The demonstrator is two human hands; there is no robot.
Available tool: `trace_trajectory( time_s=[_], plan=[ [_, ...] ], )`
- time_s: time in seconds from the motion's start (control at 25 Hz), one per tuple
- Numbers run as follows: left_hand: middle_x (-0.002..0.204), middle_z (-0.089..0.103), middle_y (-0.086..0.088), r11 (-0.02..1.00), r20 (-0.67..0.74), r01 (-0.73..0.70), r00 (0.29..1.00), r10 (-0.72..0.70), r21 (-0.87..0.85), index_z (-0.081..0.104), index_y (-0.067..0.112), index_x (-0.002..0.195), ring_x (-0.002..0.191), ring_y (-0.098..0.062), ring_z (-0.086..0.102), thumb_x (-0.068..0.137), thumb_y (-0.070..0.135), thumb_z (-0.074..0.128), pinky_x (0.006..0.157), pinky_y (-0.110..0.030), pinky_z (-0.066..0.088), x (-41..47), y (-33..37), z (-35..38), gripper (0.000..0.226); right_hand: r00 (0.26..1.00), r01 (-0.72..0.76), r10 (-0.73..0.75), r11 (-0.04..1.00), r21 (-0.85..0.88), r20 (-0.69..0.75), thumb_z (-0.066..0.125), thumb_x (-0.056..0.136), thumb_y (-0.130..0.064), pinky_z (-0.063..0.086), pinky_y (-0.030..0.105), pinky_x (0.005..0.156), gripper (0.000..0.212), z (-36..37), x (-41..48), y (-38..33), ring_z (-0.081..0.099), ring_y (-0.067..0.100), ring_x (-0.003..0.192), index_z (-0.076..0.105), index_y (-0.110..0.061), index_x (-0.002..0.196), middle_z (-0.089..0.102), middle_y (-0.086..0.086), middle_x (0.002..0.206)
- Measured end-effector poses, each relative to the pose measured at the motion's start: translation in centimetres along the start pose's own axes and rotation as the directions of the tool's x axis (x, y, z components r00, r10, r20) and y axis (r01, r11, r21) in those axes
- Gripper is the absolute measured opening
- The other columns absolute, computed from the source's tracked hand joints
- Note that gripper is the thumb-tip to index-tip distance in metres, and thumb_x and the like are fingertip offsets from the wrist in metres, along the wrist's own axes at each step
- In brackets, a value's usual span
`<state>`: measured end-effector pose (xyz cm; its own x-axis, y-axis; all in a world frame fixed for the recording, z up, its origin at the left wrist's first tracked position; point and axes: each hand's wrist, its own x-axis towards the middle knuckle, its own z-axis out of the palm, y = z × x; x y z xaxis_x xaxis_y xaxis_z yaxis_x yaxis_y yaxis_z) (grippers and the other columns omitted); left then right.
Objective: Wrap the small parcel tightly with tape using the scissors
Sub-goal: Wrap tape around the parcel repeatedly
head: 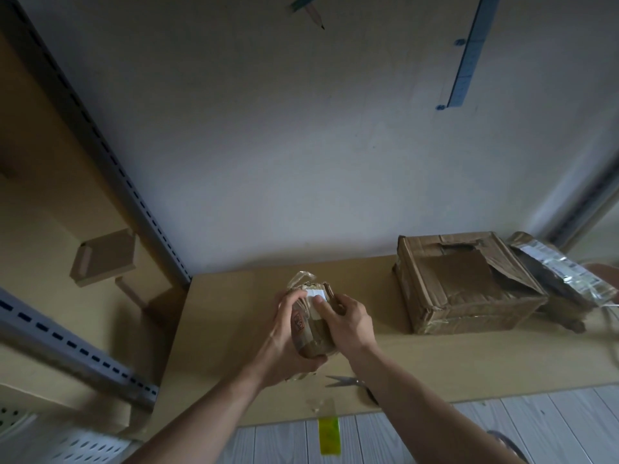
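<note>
A small brown parcel (310,333), partly covered in clear tape with a white label near its top, is held upright above the wooden tabletop (452,360). My left hand (284,343) grips it from the left and underneath. My right hand (348,324) holds its right side, thumb pressing on the white label. Scissors (346,382) with shut blades lie on the table just below my right forearm, which hides their handles. A strip of clear tape (321,405) sticks to the table's front edge, with a yellow-green end (329,435) hanging down.
A larger torn cardboard box (465,286) sits at the right of the table, with a silver plastic mailer (566,272) leaning beside it. Metal shelf uprights (110,155) and cardboard pieces (104,257) stand at the left. The wall is behind.
</note>
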<state>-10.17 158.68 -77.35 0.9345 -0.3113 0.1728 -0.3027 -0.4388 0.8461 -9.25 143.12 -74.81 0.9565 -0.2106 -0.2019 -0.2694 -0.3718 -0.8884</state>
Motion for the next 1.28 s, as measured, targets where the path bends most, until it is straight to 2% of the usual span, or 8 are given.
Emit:
trace_trajectory(
  time_s=[0.16, 0.32, 0.48, 0.6, 0.72, 0.92, 1.12, 1.28],
  plan=[
    [0.157, 0.020, 0.022, 0.930, 0.041, 0.144, 0.990, -0.138, -0.340, -0.013, 0.033, 0.156, 0.140, 0.011, 0.031, 0.076, 0.057, 0.076, 0.107, -0.009, 0.029, 0.9, 1.2, 0.2, 0.122, 0.999, 0.000, 0.001, 1.000, 0.017, -0.037, 0.056, 0.095, -0.049, 0.048, 0.033, 0.067, 0.036, -0.4, -0.1, 0.0, 0.063, 0.020, 0.076, 0.066, -0.019, 0.078, 0.067, -0.004, 0.075],
    [0.140, 0.056, -0.014, 0.801, -0.225, 0.250, 0.876, -0.427, -0.544, 0.025, 0.015, 0.154, 0.120, -0.018, 0.059, 0.093, 0.054, 0.057, 0.097, -0.025, 0.049, 2.0, 1.3, 1.7, 0.080, 1.000, 0.005, -0.005, 1.000, -0.017, -0.008, 0.045, 0.101, -0.043, 0.040, 0.028, 0.071, 0.030, -0.1, -1.2, -0.6, 0.064, 0.025, 0.096, 0.062, -0.018, 0.104, 0.063, -0.003, 0.091],
    [0.125, 0.062, -0.024, 0.683, -0.073, 0.386, 0.838, -0.540, -0.621, 0.057, 0.013, 0.124, 0.117, -0.043, 0.060, 0.089, 0.063, 0.060, 0.102, -0.061, 0.047, 2.0, -1.0, 2.3, 0.062, 0.987, -0.043, 0.046, 0.999, -0.020, 0.152, 0.055, 0.083, -0.073, 0.046, 0.031, 0.081, 0.063, 0.4, -2.0, -1.2, 0.062, 0.024, 0.098, 0.041, -0.020, 0.114, 0.058, -0.002, 0.100],
    [0.112, 0.068, -0.014, 0.739, -0.148, 0.383, 0.829, -0.540, -0.554, 0.062, 0.015, 0.112, 0.111, -0.024, 0.067, 0.091, 0.068, 0.050, 0.098, -0.042, 0.053, 2.3, -0.2, 2.4, 0.059, 0.992, -0.035, 0.040, 0.998, -0.043, 0.123, 0.055, 0.090, -0.063, 0.048, 0.034, 0.083, 0.053, 0.4, -1.7, -1.0, 0.061, 0.025, 0.096, 0.042, -0.017, 0.112, 0.059, 0.000, 0.101],
    [0.092, 0.066, -0.003, 0.802, -0.245, 0.323, 0.837, -0.490, -0.503, 0.060, 0.018, 0.099, 0.075, 0.005, 0.066, 0.104, 0.033, 0.046, 0.067, -0.004, 0.046, 2.3, 0.5, 2.8, 0.021, 0.998, -0.023, 0.024, 1.000, -0.007, 0.059, 0.042, 0.101, -0.049, 0.045, 0.036, 0.079, 0.035, 0.2, -1.6, -0.5, 0.061, 0.030, 0.095, 0.045, -0.016, 0.107, 0.060, 0.002, 0.096],
    [0.105, 0.067, -0.007, 0.833, -0.171, 0.321, 0.885, -0.433, -0.450, 0.059, 0.014, 0.105, 0.097, -0.022, 0.064, 0.100, 0.048, 0.048, 0.091, -0.037, 0.051, 2.3, -0.1, 2.1, 0.036, 0.996, 0.035, -0.035, 0.999, -0.001, 0.083, 0.041, 0.103, -0.045, 0.041, 0.031, 0.075, 0.026, -0.4, -2.0, -0.7, 0.058, 0.022, 0.088, 0.043, -0.021, 0.111, 0.062, 0.001, 0.098],
    [0.102, 0.068, -0.013, 0.906, -0.323, 0.131, 0.906, -0.274, -0.402, 0.062, 0.012, 0.104, 0.096, -0.024, 0.066, 0.097, 0.046, 0.048, 0.087, -0.035, 0.051, 2.7, 0.5, 2.4, 0.037, 0.971, 0.182, -0.183, 0.983, 0.024, 0.155, 0.046, 0.102, -0.045, 0.042, 0.027, 0.085, 0.037, -0.9, -1.4, -0.1, 0.059, 0.017, 0.103, 0.040, -0.027, 0.133, 0.061, -0.006, 0.115],
    [0.103, 0.071, -0.009, 0.875, -0.330, 0.137, 0.890, -0.315, -0.465, 0.067, 0.014, 0.103, 0.094, -0.015, 0.067, 0.103, 0.038, 0.041, 0.087, -0.031, 0.050, 3.3, 0.3, 2.5, 0.036, 0.966, 0.243, -0.242, 0.970, 0.005, 0.095, 0.056, 0.099, -0.038, 0.045, 0.026, 0.075, 0.021, -1.4, -1.1, 0.3, 0.063, 0.012, 0.088, 0.051, -0.021, 0.109, 0.066, -0.010, 0.094]
  ],
)
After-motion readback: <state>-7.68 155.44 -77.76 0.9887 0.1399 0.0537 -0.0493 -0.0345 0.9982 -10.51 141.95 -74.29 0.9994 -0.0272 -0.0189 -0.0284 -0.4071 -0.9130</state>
